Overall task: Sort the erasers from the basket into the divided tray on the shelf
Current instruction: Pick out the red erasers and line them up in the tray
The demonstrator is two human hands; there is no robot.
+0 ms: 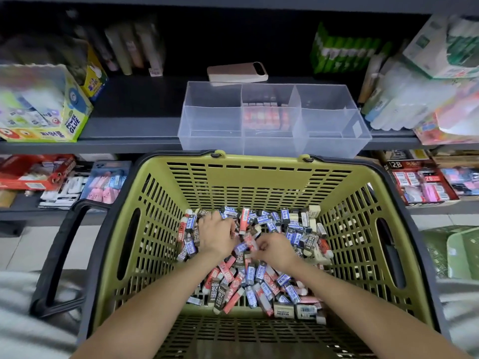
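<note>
Both your hands are down in the erasers [259,278]. Your left hand [217,235] has its fingers curled into the heap, and honestly I can't tell if it's got anything. Your right hand [276,251] looks like it's pinching a red eraser [249,241] at the fingertips, just beside the left.

The pile covers the floor of the basket [259,177], with your hands near its middle. The tray [212,141] is straight ahead on the far side, up over the basket's far rim, with its long axis running left to right. The middle bin [264,117] already has red ones stacked in it, and the left and right bins look bare.

That middle bin sits pretty much dead ahead of your right hand, so I'd guess the right is the easy one for a straight lift up to the shelf [129,117].
</note>
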